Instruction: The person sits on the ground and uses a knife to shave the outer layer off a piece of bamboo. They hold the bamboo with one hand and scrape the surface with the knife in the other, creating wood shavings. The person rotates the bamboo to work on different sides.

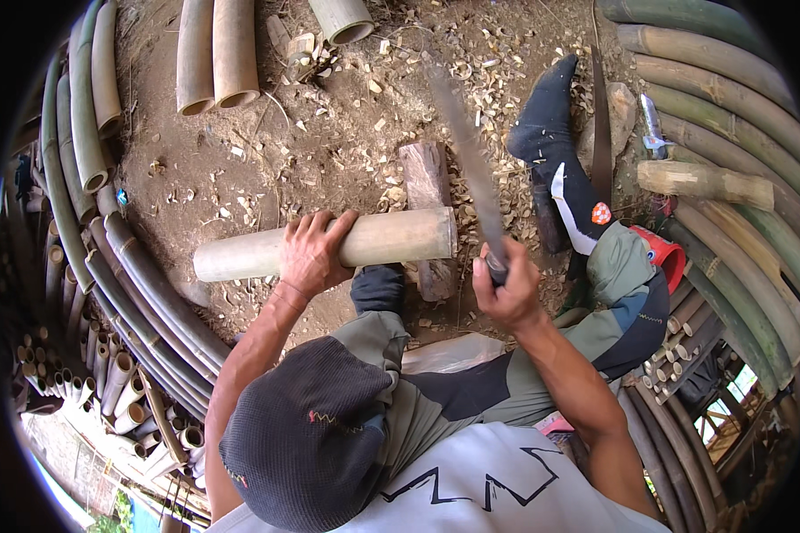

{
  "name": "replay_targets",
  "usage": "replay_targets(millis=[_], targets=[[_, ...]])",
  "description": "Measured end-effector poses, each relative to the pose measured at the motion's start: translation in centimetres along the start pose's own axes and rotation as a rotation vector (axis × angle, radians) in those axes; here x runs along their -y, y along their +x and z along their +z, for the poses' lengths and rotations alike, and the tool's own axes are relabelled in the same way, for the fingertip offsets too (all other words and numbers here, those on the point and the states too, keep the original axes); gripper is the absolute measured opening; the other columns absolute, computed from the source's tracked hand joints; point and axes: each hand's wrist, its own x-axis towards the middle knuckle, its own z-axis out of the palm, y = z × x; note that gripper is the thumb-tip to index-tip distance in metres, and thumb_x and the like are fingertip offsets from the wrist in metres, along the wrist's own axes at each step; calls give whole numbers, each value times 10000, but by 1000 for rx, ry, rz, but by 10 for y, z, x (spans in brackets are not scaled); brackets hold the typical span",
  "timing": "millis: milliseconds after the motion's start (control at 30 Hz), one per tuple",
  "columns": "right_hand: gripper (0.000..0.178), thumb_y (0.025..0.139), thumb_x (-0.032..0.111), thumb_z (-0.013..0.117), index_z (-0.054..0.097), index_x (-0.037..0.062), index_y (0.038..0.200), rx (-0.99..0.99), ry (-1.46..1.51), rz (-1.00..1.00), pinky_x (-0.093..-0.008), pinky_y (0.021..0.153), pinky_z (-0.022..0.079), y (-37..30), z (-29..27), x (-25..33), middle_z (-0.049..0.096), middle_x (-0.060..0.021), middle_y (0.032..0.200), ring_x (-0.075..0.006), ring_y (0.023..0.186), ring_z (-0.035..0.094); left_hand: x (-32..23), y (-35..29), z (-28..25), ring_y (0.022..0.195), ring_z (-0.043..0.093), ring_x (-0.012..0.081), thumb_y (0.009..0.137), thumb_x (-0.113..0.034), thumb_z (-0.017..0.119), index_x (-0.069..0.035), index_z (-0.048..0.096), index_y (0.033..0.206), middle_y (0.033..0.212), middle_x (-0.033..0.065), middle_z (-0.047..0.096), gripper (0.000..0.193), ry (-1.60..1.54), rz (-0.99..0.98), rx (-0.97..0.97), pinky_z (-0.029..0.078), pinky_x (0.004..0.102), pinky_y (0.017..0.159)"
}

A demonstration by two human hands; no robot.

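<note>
A thick pale bamboo section lies sideways in front of me, its right end resting over a wooden block on the ground. My left hand is wrapped over the bamboo near its middle, fingers on the far side. In my right hand, closed around the handle, is a long-bladed machete. Its blade points away from me and looks blurred toward the tip. The blade is just right of the bamboo's cut end and appears apart from it.
Wood chips litter the dirt floor. Bamboo poles curve along the left, and more poles are stacked at the right. A red container stands beside my right knee. A saw-like long blade is past my booted foot.
</note>
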Motion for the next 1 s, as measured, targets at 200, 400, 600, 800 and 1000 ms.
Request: replay_targets(millis=[200, 400, 600, 800, 1000], targets=[[351, 946, 255, 640, 534, -9, 1151, 356, -99, 367, -499, 640, 532, 8, -7, -3, 661, -254, 781, -458, 717, 670, -1, -8, 7, 1090, 597, 299, 559, -296, 864, -242, 541, 1375, 1168, 102, 608, 879, -6, 12, -115, 423, 480, 990], [358, 933, 214, 668, 541, -39, 1153, 175, -85, 135, -465, 592, 527, -3, 3, -19, 645, -211, 755, -420, 631, 663, -9, -13, 11, 1147, 563, 305, 578, -295, 878, -222, 541, 1396, 1215, 111, 578, 888, 10, -8, -165, 380, 484, 1033], [347, 940, 213, 653, 540, -46, 1141, 178, -2, 223, -471, 591, 536, 14, -7, 15, 641, -219, 721, -410, 641, 675, -11, -20, 18, 1179, 551, 322, 603, -338, 884, -200, 557, 1386, 1229, 133, 572, 860, 55, -9, -221, 368, 493, 1060], [372, 949, 262, 637, 535, -28, 1159, 454, -268, 341, -485, 589, 543, -3, -1, -32, 657, -257, 748, -442, 665, 680, -14, -18, 19, 1177, 552, 318, 633, -344, 870, -196, 565, 1378, 1236, 127, 571, 819, 52, -3, -255, 363, 495, 1067], [386, 953, 277, 640, 534, -29, 1163, 106, 31, 152, -495, 597, 539, 14, -5, 16, 659, -260, 757, -445, 686, 682, -12, -26, 28, 1184, 553, 316, 642, -314, 853, -203, 563, 1388, 1250, 126, 571, 807, 127, -5, -320, 352, 488, 1073]])
